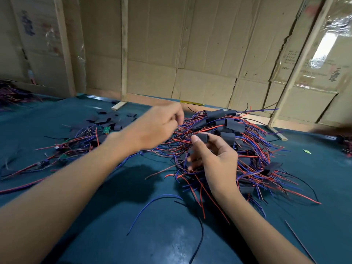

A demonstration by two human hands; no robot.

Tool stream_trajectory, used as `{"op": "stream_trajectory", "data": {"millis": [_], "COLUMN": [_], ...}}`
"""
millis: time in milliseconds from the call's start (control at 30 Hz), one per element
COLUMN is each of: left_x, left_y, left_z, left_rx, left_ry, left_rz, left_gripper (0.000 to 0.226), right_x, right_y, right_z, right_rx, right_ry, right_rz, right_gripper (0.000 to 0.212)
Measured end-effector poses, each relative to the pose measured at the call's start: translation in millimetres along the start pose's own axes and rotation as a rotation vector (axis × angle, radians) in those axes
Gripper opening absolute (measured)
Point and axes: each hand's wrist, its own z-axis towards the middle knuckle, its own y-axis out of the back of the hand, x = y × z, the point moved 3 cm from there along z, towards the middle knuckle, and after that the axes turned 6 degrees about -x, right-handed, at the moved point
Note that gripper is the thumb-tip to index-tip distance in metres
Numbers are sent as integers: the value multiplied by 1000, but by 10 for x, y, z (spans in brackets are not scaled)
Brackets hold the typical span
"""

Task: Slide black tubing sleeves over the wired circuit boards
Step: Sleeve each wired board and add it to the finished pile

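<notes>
Cardboard walls [190, 54] with wooden studs box in the teal desk [152, 235] I'm watching over. My right hand [215, 159] has its grip on a black tubing sleeve [202, 137], pinched between thumb and fingers, with red and blue wires hanging below that grip. Just beyond it sits the big tangle of sleeved boards [228, 130], wires going everywhere. My left hand [158, 126] hovers just left of the grip, fingers curled; it's blurry, so I honestly can't tell if it's got anything in it. Further left of the grip there's a heap of loose black sleeves [112, 120] and some bare green circuit boards [106, 129] with wires, not sleeved yet.
</notes>
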Motion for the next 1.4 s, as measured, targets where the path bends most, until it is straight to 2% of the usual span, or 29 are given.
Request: {"op": "stream_trajectory", "data": {"millis": [67, 133, 300, 433, 500, 700, 800, 867, 967, 1067, 1167, 1400], "left_x": [26, 75, 142, 231, 221, 156, 98, 79, 62, 50, 33, -22], "left_y": [-224, -366, -375, -363, -409, -526, -566, -585, -574, -558, -551, -571], "left_z": [-116, -256, -410, -355, -335, -383, -380, -346, -342, -368, -382, -384], "left_rx": [49, 47, 11, -14, -31, -103, -126, -113, -108, -185, -250, -251], "left_ry": [-31, -73, -105, 73, 137, 165, 140, 179, 200, 155, 156, 134], "left_rz": [129, 175, -2, -359, -459, -591, -537, -599, -695, -620, -686, -654], "left_gripper": [9, 9, 29, 40, 38, 29, 38, 42, 32, 22, 10, 10], "right_x": [34, 65, 79, 83, 88, 102, 97, 94, 93, 91, 89, 79], "right_y": [25, 60, 124, 145, 155, 177, 164, 145, 127, 120, 121, 122], "right_z": [9, 40, 90, 90, 90, 103, 99, 92, 88, 89, 97, 100], "right_rx": [14, 24, 14, 15, 11, 25, 53, 70, 89, 113, 127, 164], "right_ry": [-4, -9, -64, -77, -77, -72, -74, -85, -101, -123, -148, -147], "right_rz": [42, 71, 157, 178, 175, 167, 152, 150, 162, 177, 191, 167], "right_gripper": [12, 11, 20, 12, 12, 8, 8, 12, 19, 16, 17, 20]}}
